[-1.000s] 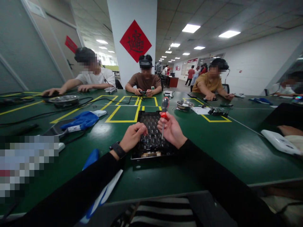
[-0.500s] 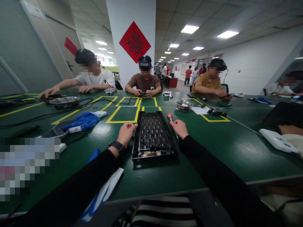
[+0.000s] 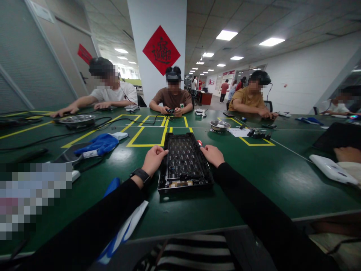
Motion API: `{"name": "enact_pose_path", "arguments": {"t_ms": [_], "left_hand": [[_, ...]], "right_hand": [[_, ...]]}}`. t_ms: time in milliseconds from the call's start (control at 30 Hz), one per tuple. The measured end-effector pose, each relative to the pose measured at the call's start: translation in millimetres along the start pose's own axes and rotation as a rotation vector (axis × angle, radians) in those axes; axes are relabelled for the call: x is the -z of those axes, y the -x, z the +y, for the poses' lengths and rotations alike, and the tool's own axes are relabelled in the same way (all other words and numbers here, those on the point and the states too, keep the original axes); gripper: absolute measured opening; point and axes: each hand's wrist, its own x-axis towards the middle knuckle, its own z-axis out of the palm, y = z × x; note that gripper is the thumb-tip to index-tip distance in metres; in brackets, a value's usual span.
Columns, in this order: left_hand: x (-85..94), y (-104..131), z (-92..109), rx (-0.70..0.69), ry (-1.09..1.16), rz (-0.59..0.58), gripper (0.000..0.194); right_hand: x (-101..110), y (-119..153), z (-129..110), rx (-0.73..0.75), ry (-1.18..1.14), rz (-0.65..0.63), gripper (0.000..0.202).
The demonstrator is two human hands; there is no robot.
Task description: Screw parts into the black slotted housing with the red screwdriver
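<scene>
In front of me a black rectangular casing [image 3: 184, 160] lies lengthwise on the green table, its open inner side facing up. Several dark cell-like rows fill it, and a brownish strip lies at the near end. My left hand [image 3: 154, 161] is closed at the casing's left rim, thumb over the edge. At the right rim is my right hand [image 3: 213, 155], fingers curled round a screwdriver with a red handle [image 3: 199, 143]. Only the handle's end and a bit of shaft show; the hand and casing hide the rest. The right thumb is close against the rim.
A blue and white glove [image 3: 98, 146] lies to the left, and another [image 3: 124, 231] hangs near the front edge. Metal bowls [image 3: 220, 125], cables and a white device [image 3: 332, 168] are further out. Three people sit opposite.
My right hand has shifted left against the casing's rim, the screwdriver moving with it. My left thumb has come over the left rim. The casing has hardly moved.
</scene>
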Motion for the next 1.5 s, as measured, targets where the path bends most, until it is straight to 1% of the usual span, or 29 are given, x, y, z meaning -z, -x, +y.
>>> {"name": "enact_pose_path", "arguments": {"t_ms": [133, 233, 333, 400, 433, 467, 500, 567, 600, 633, 667, 767, 867, 933, 1033, 1100, 1200, 1267, 1300, 1367, 1433, 1500], "left_hand": [[-0.3, -1, -2, -0.025, -0.045, 0.006, 0.029], [0.3, 0, -3, -0.065, -0.067, -0.001, 0.033], [1.5, 2, -1, -0.115, -0.077, -0.001, 0.036], [2.2, 2, 1, -0.138, -0.098, 0.013, 0.036], [2.4, 3, 2, -0.146, -0.112, 0.016, 0.035], [2.5, 3, 2, -0.153, -0.127, 0.015, 0.035], [2.5, 2, 3, -0.159, -0.141, 0.009, 0.034], [2.3, 2, 3, -0.165, -0.176, -0.001, 0.034], [2.2, 2, 4, -0.166, -0.195, -0.004, 0.034], [2.2, 2, 4, -0.166, -0.212, -0.004, 0.034], [2.2, 2, 5, -0.165, -0.226, -0.003, 0.034], [2.9, 3, 7, -0.176, -0.249, -0.007, 0.033], [3.4, 4, 9, -0.197, -0.262, -0.010, 0.033], [3.4, 5, 10, -0.208, -0.264, -0.011, 0.033], [2.8, 6, 12, -0.221, -0.243, -0.035, 0.030], [2.1, 7, 14, -0.249, -0.198, -0.094, 0.023], [0.9, 9, 16, -0.334, -0.154, -0.215, 0.021], [0.5, 9, 17, -0.383, -0.171, -0.265, 0.023], [0.5, 9, 17, -0.395, -0.183, -0.280, 0.023], [0.6, 10, 18, -0.401, -0.197, -0.305, 0.025], [0.7, 10, 18, -0.397, -0.203, -0.317, 0.027], [0.5, 10, 18, -0.395, -0.211, -0.317, 0.028]], "right_hand": [[3, 1, -1, 0.025, 0.017, 0.008, 0.043], [8, 4, 0, 0.004, 0.029, 0.066, 0.045], [20, 8, -3, 0.010, 0.025, 0.127, 0.039], [29, 9, -12, 0.052, 0.008, 0.146, 0.032], [33, 9, -19, 0.100, -0.007, 0.143, 0.029], [37, 9, -27, 0.180, -0.023, 0.119, 0.026], [39, 9, -37, 0.293, -0.030, 0.067, 0.025], [37, 8, -57, 0.556, -0.015, -0.101, 0.021], [34, 7, -67, 0.664, 0.010, -0.194, 0.019], [30, 5, -75, 0.725, 0.029, -0.261, 0.016], [25, 4, -83, 0.750, 0.043, -0.299, 0.015], [7, -2, -95, 0.756, 0.049, -0.315, 0.014], [-4, -6, -95, 0.736, 0.031, -0.298, 0.005], [-5, -7, -91, 0.722, -0.006, -0.290, 0.005], [0, -2, -85, 0.714, -0.091, -0.278, 0.011], [4, 4, -83, 0.703, -0.202, -0.299, 0.017], [6, 16, -79, 0.623, -0.552, -0.448, 0.018], [3, 23, -75, 0.552, -0.766, -0.524, 0.017], [1, 27, -73, 0.529, -0.823, -0.527, 0.017], [-3, 31, -69, 0.495, -0.895, -0.487, 0.017], [-6, 33, -65, 0.462, -0.940, -0.438, 0.017], [-7, 33, -63, 0.448, -0.957, -0.415, 0.017]]}}
